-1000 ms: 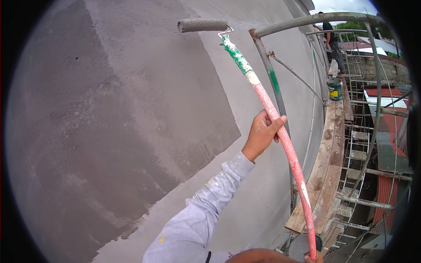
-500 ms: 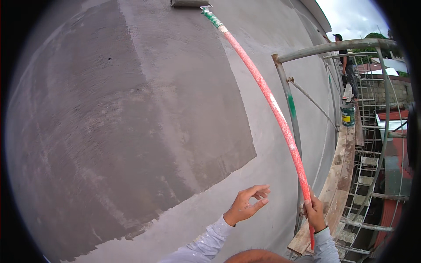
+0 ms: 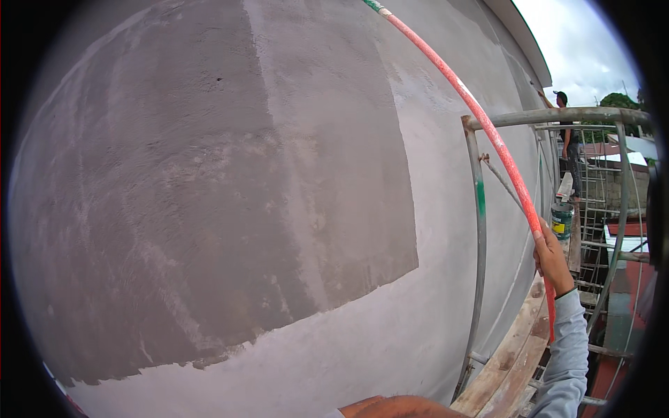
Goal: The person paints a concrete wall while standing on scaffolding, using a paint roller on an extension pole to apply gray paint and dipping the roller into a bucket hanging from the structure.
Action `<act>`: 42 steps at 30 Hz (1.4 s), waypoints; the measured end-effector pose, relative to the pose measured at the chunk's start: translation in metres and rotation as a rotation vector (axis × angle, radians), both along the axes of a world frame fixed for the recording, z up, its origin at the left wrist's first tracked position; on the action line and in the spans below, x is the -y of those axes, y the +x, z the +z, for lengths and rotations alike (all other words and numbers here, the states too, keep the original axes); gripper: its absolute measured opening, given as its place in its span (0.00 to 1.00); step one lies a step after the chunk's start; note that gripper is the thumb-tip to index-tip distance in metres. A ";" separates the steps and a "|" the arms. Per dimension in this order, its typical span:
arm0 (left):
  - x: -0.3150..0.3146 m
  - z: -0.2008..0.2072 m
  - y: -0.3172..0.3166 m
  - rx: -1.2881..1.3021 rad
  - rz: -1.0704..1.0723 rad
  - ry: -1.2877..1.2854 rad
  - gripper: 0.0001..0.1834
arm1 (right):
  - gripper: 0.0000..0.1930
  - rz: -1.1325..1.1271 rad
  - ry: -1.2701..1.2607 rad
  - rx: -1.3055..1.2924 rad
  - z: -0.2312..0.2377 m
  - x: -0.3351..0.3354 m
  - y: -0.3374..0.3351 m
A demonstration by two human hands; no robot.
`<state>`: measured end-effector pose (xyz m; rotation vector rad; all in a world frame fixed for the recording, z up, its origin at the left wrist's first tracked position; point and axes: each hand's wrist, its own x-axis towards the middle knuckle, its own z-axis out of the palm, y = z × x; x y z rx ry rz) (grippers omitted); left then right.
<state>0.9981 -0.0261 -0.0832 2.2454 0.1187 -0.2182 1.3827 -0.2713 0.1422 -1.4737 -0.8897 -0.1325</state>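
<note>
My right hand [image 3: 552, 262] is closed around a long red pole [image 3: 481, 115] near its lower end. The pole slants up and left across the wall, with paint-worn white spots and a green part [image 3: 373, 5] at the top edge of the view. Whatever tops the pole lies outside the picture. Behind it, the plastered wall [image 3: 442, 230] carries a large darker grey patch [image 3: 209, 209] with a ragged lower edge and paler vertical streaks. My left hand is out of view. At the bottom edge, a rounded orange-brown shape [image 3: 404, 407] shows only in part.
A metal scaffold frame [image 3: 481, 244] stands close to the wall, right of the patch. Wooden planks [image 3: 512, 366] run along the wall, with a dark green paint can [image 3: 562, 221] on them. Farther off stands another person [image 3: 568, 143], one arm raised to the wall.
My right hand has risen and shifted right with the pole. The roller at the pole's top has left the picture, and so has my open left hand. The view has also shifted.
</note>
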 end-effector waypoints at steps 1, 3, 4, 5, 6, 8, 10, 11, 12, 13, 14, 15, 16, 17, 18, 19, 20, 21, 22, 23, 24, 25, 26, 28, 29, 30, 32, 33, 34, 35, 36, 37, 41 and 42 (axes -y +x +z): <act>0.001 0.001 0.003 0.001 -0.008 -0.001 0.25 | 0.27 -0.010 -0.004 0.019 0.014 0.005 0.006; 0.003 0.004 0.006 0.003 -0.019 0.003 0.25 | 0.28 -0.017 0.003 0.034 0.038 0.011 0.014; 0.004 0.005 0.007 0.003 -0.026 0.003 0.25 | 0.28 -0.013 0.004 0.053 0.051 0.012 0.018; 0.005 0.007 0.008 0.004 -0.029 0.007 0.25 | 0.28 -0.008 0.002 0.068 0.063 0.014 0.021; 0.006 0.007 0.008 0.004 -0.033 0.008 0.25 | 0.28 -0.025 -0.009 0.067 0.076 0.015 0.023; 0.008 0.008 0.010 0.004 -0.043 0.007 0.25 | 0.28 -0.006 -0.028 0.049 0.102 0.014 0.024; 0.008 0.009 0.011 0.007 -0.053 0.005 0.25 | 0.28 -0.020 -0.033 0.056 0.127 0.010 0.022; 0.008 0.009 0.012 0.008 -0.056 0.006 0.25 | 0.28 -0.025 -0.037 0.064 0.139 0.008 0.021; 0.008 0.010 0.012 0.010 -0.062 0.003 0.26 | 0.28 -0.025 -0.049 0.082 0.151 0.006 0.019; 0.008 0.010 0.012 0.011 -0.065 0.003 0.26 | 0.28 -0.023 -0.061 0.099 0.162 0.003 0.018; 0.008 0.011 0.013 0.012 -0.069 0.002 0.26 | 0.28 -0.005 -0.067 0.124 0.174 0.001 0.017; 0.008 0.011 0.013 0.014 -0.074 0.000 0.26 | 0.28 -0.027 -0.077 0.132 0.186 -0.003 0.016; 0.009 0.011 0.014 0.016 -0.078 0.003 0.26 | 0.29 -0.032 -0.080 0.147 0.197 -0.007 0.015; 0.009 0.012 0.014 0.017 -0.082 0.000 0.26 | 0.29 -0.037 -0.083 0.162 0.208 -0.011 0.014; 0.009 0.012 0.014 0.017 -0.087 -0.003 0.26 | 0.29 -0.046 -0.083 0.175 0.220 -0.016 0.013; 0.009 0.013 0.015 0.017 -0.093 0.000 0.26 | 0.29 -0.055 -0.083 0.189 0.231 -0.020 0.012; 0.010 0.013 0.016 0.019 -0.096 -0.002 0.26 | 0.29 -0.066 -0.086 0.196 0.241 -0.023 0.011; 0.010 0.014 0.016 0.019 -0.103 -0.002 0.26 | 0.29 -0.048 -0.085 0.223 0.252 -0.026 0.010; 0.011 0.014 0.017 0.020 -0.106 -0.001 0.26 | 0.28 -0.030 -0.088 0.245 0.260 -0.029 0.009; 0.011 0.015 0.017 0.021 -0.111 -0.002 0.26 | 0.27 -0.031 -0.086 0.259 0.263 -0.032 0.007; 0.012 0.015 0.018 0.024 -0.118 0.000 0.26 | 0.28 -0.019 -0.089 0.260 0.263 -0.033 0.007; 0.013 0.016 0.019 0.025 -0.126 -0.001 0.26 | 0.30 -0.026 -0.088 0.252 0.259 -0.035 0.006; 0.013 0.017 0.019 0.028 -0.130 -0.002 0.26 | 0.31 -0.018 -0.087 0.258 0.253 -0.036 0.005; 0.015 0.018 0.020 0.036 -0.145 -0.006 0.26 | 0.31 -0.058 -0.101 0.220 0.227 -0.040 0.005; 0.016 0.018 0.021 0.040 -0.152 -0.005 0.26 | 0.32 -0.074 -0.108 0.205 0.210 -0.041 0.006; 0.017 0.018 0.021 0.042 -0.165 -0.004 0.26 | 0.31 -0.053 -0.114 0.201 0.191 -0.041 0.007; 0.019 0.016 0.024 0.050 -0.187 -0.007 0.26 | 0.31 -0.030 -0.129 0.184 0.149 -0.043 0.007; 0.020 0.015 0.025 0.053 -0.197 -0.007 0.26 | 0.30 -0.039 -0.137 0.163 0.127 -0.044 0.007; 0.022 0.012 0.027 0.055 -0.207 -0.009 0.26 | 0.29 -0.040 -0.148 0.166 0.105 -0.043 0.006; 0.023 0.009 0.028 0.058 -0.216 -0.013 0.26 | 0.29 -0.053 -0.160 0.163 0.084 -0.043 0.004; 0.024 0.005 0.029 0.060 -0.228 -0.022 0.26 | 0.28 -0.028 -0.171 0.177 0.062 -0.042 0.003; 0.026 0.000 0.031 0.056 -0.238 -0.027 0.26 | 0.27 -0.005 -0.185 0.188 0.040 -0.041 0.002; 0.029 -0.018 0.035 0.060 -0.254 0.001 0.26 | 0.26 0.031 -0.257 0.125 -0.055 -0.037 -0.009; 0.029 -0.022 0.035 0.072 -0.256 0.001 0.26 | 0.25 0.055 -0.292 0.095 -0.078 -0.036 -0.011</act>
